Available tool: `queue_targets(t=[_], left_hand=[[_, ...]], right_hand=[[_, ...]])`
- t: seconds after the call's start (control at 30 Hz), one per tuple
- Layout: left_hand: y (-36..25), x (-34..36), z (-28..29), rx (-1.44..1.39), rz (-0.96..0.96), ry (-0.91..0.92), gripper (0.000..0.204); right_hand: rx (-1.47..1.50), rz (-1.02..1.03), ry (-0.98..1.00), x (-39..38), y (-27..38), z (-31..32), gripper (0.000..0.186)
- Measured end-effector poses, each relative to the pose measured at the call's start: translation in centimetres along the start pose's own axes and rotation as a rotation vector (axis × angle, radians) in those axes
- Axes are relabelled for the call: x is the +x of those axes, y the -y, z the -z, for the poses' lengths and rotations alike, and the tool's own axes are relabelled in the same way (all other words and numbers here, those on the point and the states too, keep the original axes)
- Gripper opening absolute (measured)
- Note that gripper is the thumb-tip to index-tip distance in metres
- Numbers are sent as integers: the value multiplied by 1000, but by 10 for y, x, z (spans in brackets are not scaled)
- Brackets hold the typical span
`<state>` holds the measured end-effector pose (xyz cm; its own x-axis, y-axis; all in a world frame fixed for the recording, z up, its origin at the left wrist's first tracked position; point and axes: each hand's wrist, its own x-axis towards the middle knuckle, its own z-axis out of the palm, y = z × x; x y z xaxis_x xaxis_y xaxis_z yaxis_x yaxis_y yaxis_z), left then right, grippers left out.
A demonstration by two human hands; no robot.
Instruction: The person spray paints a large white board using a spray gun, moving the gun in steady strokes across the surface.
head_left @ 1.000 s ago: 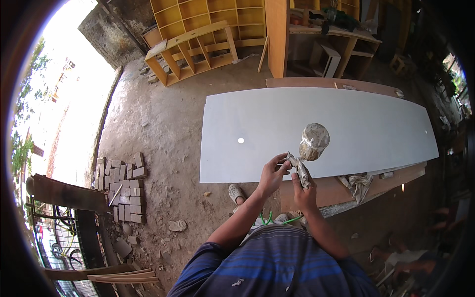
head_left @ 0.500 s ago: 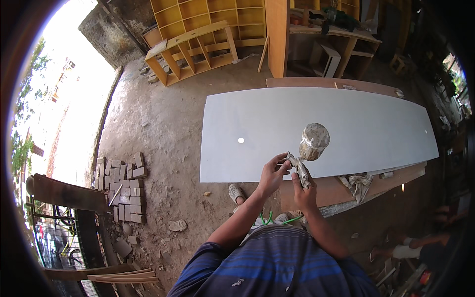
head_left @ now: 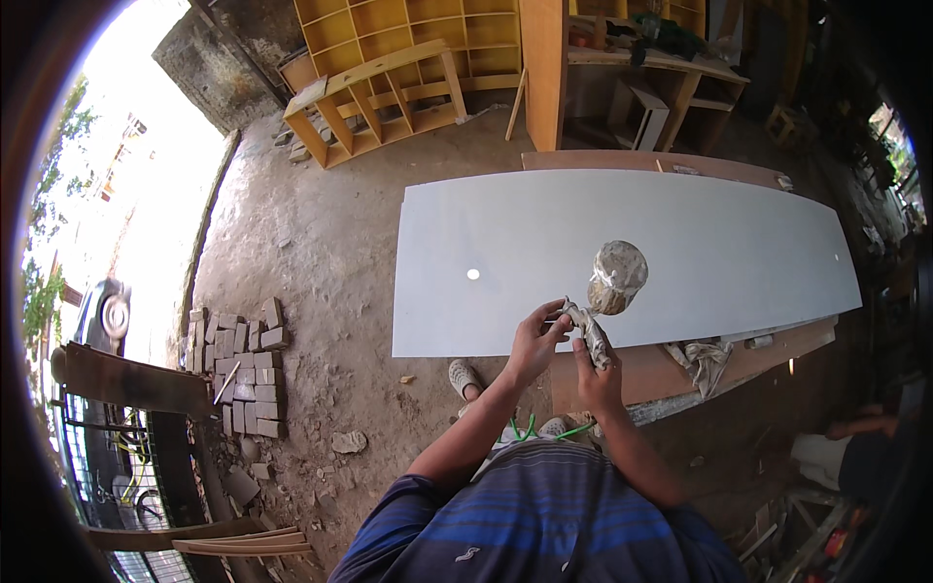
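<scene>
A paint-smeared spray gun [head_left: 589, 335] is in my hands, its round crusted cup [head_left: 620, 267] sticking out in front over the white panel [head_left: 525, 233]. My right hand [head_left: 600, 382] is wrapped round the gun's body from the right. With thumb and fingers my left hand [head_left: 537, 340] pinches the gun's left end. A green hose [head_left: 530, 428] hangs below my wrists, and its joint to the gun is hidden. The large white panel lies flat before me, with a small round white spot [head_left: 473, 274] at its left.
Brown boards [head_left: 622, 379] and a crumpled cloth [head_left: 708, 364] lie under the panel's near edge. Paving blocks [head_left: 258, 374] are stacked at left. Wooden shelf frames [head_left: 379, 107] stand at the back. Another person [head_left: 841, 452] is at lower right, beside a wooden frame [head_left: 807, 520].
My hands and the spray gun hold almost the same place. The other person at lower right has shifted position. A vehicle has come into view outside at left.
</scene>
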<state>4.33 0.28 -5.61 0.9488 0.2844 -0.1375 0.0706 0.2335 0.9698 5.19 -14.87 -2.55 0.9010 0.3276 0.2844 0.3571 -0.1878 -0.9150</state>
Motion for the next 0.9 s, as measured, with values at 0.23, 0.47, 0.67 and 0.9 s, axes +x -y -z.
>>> queue_targets(t=[0.23, 0.47, 0.67, 0.9], left_hand=[[3, 2, 1, 5, -2, 4, 48], [-1, 1, -1, -3, 9, 3, 48], [-11, -2, 2, -11, 38, 24, 51], [-38, -9, 2, -292, 9, 43, 63]], right_hand=[[-3, 6, 5, 0, 0, 0, 41], [17, -15, 10, 0, 1, 1, 41], [33, -149, 61, -5, -1, 3, 43], [363, -289, 63, -6, 19, 22, 20]])
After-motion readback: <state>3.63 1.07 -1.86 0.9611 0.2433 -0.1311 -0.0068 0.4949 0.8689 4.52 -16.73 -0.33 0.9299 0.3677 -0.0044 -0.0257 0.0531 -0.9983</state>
